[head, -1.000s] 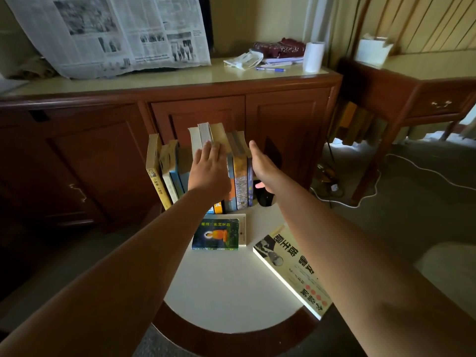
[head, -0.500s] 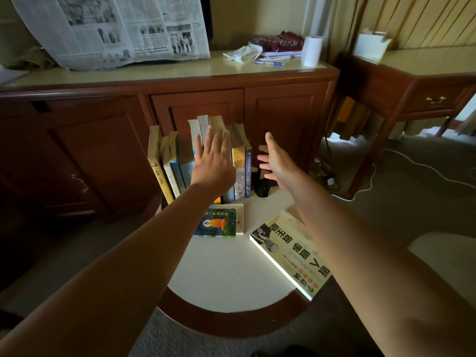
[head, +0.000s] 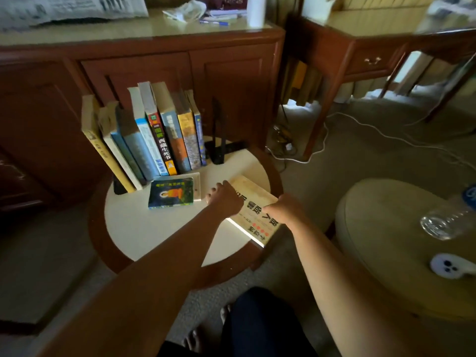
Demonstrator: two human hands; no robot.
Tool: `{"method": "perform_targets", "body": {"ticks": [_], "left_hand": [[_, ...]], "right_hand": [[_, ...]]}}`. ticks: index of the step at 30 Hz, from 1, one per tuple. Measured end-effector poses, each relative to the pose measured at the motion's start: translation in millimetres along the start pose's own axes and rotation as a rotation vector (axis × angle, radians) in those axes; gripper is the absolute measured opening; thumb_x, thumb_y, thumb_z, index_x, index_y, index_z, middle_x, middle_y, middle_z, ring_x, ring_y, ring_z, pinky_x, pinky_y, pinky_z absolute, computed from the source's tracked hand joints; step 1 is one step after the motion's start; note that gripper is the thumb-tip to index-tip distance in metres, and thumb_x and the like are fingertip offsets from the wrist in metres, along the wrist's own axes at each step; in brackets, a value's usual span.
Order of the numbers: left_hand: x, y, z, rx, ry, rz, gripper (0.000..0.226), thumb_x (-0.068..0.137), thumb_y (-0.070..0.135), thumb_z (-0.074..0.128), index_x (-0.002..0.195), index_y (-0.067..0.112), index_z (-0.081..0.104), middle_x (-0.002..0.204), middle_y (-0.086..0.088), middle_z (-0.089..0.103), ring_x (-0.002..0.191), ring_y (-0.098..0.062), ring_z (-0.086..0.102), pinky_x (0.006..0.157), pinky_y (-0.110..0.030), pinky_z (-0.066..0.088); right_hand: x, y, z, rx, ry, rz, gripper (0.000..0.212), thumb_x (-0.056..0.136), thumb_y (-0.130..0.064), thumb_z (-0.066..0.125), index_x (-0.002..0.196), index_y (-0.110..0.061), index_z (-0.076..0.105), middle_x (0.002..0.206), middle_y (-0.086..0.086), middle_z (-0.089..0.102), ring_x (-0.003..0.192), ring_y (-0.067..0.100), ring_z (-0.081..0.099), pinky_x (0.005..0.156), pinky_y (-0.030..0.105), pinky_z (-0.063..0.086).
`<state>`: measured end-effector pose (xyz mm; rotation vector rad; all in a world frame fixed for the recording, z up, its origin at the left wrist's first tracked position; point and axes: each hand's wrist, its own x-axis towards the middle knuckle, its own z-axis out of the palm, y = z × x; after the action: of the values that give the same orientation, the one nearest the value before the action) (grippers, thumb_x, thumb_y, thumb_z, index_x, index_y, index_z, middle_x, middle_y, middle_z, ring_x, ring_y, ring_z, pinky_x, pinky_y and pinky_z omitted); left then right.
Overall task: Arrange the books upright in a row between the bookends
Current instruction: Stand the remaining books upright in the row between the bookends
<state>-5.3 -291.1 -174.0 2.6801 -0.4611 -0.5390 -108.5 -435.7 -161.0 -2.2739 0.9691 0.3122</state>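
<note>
On the tabletop (head: 154, 233) most books (head: 159, 130) stand; left hand (head: 225, 198) and right hand (head: 282, 210) grip the big book (head: 258, 220), small book (head: 171, 193) waiting

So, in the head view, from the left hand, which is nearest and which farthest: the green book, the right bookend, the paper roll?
From the left hand, on the big book:
1. Green book, flat on the table, just to its left.
2. Right bookend, behind it, at the row's right end.
3. Paper roll, far back on the cabinet.
</note>
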Motion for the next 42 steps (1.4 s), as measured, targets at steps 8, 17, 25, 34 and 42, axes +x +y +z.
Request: {"method": "perform_targets", "body": {"ticks": [8,17,25,34,42], "left_hand": [[-12.1,-9.7,10.8,-0.098,0.029,-0.115,0.055,0.092,0.027,0.06,0.14,0.01,0.041,0.135,-0.016,0.056,0.131,-0.038,0.047,0.112,-0.053,0.039],[-56.7,-24.7,-11.9,-0.846,-0.021,-0.121,0.044,0.069,0.021,0.095,0.105,0.004,0.076,0.099,-0.01,0.08,0.094,-0.029,0.078,0.089,-0.055,0.062],[-109.0,-20.4,-49.2,-0.566,0.655,0.308,0.032,0.077,0.016,0.091,0.101,0.007,0.072,0.111,-0.002,0.059,0.097,-0.014,0.059,0.08,-0.005,0.047],[-106.8,-82.6,-67.1,-0.283,0.62,0.514,0.045,0.085,0.0,0.08,0.124,0.0,0.059,0.137,-0.018,0.048,0.117,-0.016,0.049,0.102,-0.033,0.051],[-55.8,-85.6,-104.1,-0.025,0.52,0.5,0.051,0.088,0.001,0.059,0.137,0.013,0.054,0.135,-0.014,0.058,0.124,-0.031,0.056,0.099,-0.052,0.055]], "right_hand": [[3.9,5.2,7.5,0.202,0.024,0.099,0.021,0.088,-0.014,0.07,0.107,-0.007,0.063,0.093,0.01,0.07,0.076,0.024,0.07,0.055,0.036,0.06],[-33.1,-25.8,-22.8,0.679,0.538,-0.135,0.025,0.103,-0.033,0.055,0.111,-0.009,0.059,0.091,0.004,0.064,0.082,0.023,0.066,0.064,0.029,0.048],[-60.6,-55.3,-67.5,1.179,0.212,0.166,0.029,0.09,-0.011,0.058,0.119,-0.007,0.055,0.113,0.009,0.066,0.102,0.036,0.069,0.086,0.055,0.06],[-86.6,-103.3,-84.2,1.208,-0.298,-0.063,0.028,0.101,-0.006,0.059,0.127,0.004,0.056,0.115,0.024,0.07,0.104,0.04,0.07,0.062,0.055,0.062],[-80.5,-139.7,-85.1,0.514,0.385,-0.594,0.034,0.101,-0.024,0.055,0.135,-0.019,0.06,0.137,0.001,0.065,0.116,0.023,0.066,0.087,0.045,0.062]]}}
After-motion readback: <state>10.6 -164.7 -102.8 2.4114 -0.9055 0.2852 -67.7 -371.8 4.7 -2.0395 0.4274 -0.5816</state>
